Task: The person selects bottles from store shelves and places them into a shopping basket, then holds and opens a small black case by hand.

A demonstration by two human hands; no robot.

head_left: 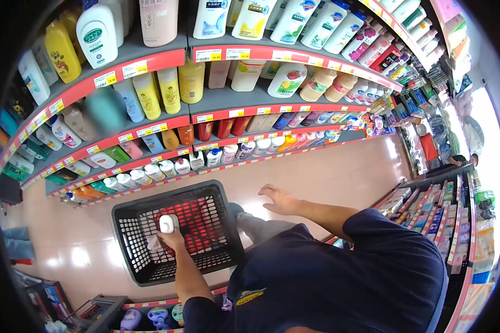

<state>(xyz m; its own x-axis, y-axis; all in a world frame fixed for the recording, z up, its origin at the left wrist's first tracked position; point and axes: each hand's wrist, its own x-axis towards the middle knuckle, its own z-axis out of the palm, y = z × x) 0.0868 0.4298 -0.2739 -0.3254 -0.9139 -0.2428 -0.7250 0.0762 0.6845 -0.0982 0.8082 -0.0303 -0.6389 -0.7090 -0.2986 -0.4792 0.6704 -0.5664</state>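
Observation:
My left hand is closed around a white bottle, seen from above. The hand and bottle are over the inside of a black shopping basket with a perforated lattice wall and red in its bottom. A small pale patch beside the hand is too unclear to name. To the right of the basket, above the floor, my right hand is open with its fingers apart and nothing in it.
Shelves ahead carry several rows of bottles, including a white pump-style bottle and yellow bottles, above red price rails. A person's jeans show at left. Another shelf stands at right; purple bottles are below.

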